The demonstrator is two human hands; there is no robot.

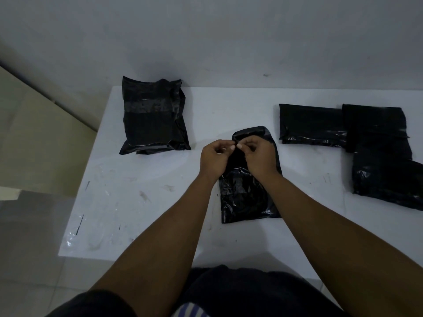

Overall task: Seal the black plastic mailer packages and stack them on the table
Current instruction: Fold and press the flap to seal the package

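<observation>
left hand point(214, 156) + right hand point(257, 154) | pinching mailer point(247, 195) | table point(142, 202)

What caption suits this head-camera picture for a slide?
The left hand and right hand pinch the top of a black mailer on a white table; other black packages lie either side.

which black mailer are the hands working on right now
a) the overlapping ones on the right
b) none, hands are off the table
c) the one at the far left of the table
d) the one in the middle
d: the left hand and right hand both pinch the far end of the middle mailer, which lies on the white table.
</observation>
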